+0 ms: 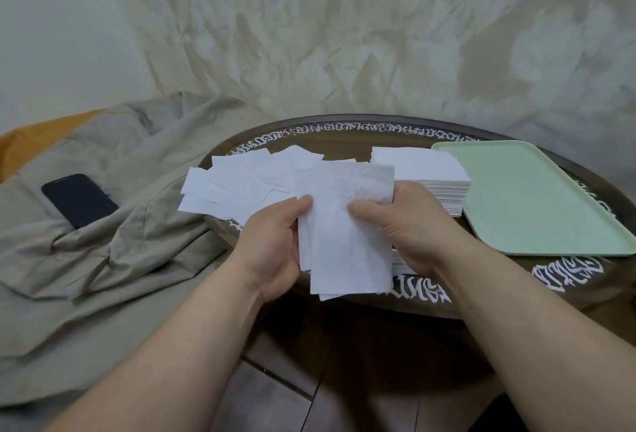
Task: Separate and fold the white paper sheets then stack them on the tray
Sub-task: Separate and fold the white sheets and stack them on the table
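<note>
Here, over the near rim of the round dark table with white lettering, the left hand and right hand each pinch a side of one thin, soft white paper sheet, thumbs on top. Right lies a smooth pale-green tray, bare; beside it a neat sheet stack; left, loose folded sheets.

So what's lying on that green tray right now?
Nothing that shows: the green tray looks bare, and its far right corner runs out of frame. The neat paper stack sits beside it on the table, and both hands hold a sheet.
</note>
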The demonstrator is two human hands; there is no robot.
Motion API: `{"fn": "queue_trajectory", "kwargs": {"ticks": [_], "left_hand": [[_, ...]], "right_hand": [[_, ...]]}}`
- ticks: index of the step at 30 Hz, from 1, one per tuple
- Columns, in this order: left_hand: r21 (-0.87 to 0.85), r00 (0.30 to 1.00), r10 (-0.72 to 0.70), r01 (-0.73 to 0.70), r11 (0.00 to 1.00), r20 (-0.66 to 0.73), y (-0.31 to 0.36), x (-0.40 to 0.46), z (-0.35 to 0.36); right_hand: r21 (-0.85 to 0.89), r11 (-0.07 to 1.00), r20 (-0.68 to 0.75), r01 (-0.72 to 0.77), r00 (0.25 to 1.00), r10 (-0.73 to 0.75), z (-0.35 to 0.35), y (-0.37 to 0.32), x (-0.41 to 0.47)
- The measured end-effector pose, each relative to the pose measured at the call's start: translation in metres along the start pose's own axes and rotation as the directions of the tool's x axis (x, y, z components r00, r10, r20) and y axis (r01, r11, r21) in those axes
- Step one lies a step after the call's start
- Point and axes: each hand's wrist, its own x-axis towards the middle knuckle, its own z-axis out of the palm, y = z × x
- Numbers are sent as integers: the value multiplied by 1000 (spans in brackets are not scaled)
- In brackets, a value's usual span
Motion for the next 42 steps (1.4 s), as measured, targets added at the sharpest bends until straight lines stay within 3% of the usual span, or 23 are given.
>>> {"fn": "queue_trajectory", "kwargs": {"ticks": [18,26,31,35,38,42], "left_hand": [[91,1000,12,-15,996,25,1,-6,2],[116,997,-3,-6,993,77,-1,-7,3],[183,999,13,-20,983,41,-4,-7,4],[297,998,35,-49,954,53,-3,-4,-1],[386,993,29,-71,920,113,-4,-6,-3],[375,994,45,-80,923,101,-4,-6,-4]], "right_hand": [[-169,986,93,8,996,8,-1,4,-1],[-140,990,65,1,998,8,0,5,-1],[-159,987,15,11,1000,-9,2,4,-3],[-567,806,-146,170,942,-302,0,-4,-2],[-682,655,-21,324,887,-461,-2,-5,-2],[-711,520,61,474,778,-625,0,3,2]]}}
